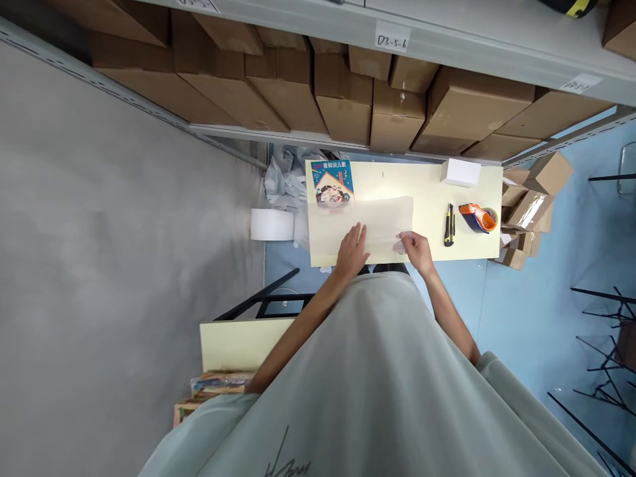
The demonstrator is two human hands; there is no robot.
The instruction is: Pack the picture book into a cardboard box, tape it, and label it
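A translucent plastic sheet or bag (368, 222) lies flat across the pale yellow table (427, 192). My left hand (352, 250) rests flat on the sheet's near left part, fingers stretched out. My right hand (416, 250) pinches the sheet's near right corner with curled fingers. A blue picture book (332, 180) lies at the table's far left, its near edge under the sheet.
A black and yellow utility knife (450, 225) and an orange tape dispenser (477, 218) lie to the right of my hands. A small white box (460, 172) sits at the far edge. Cardboard boxes (342, 93) fill the shelf behind. A white roll (271, 224) stands left of the table.
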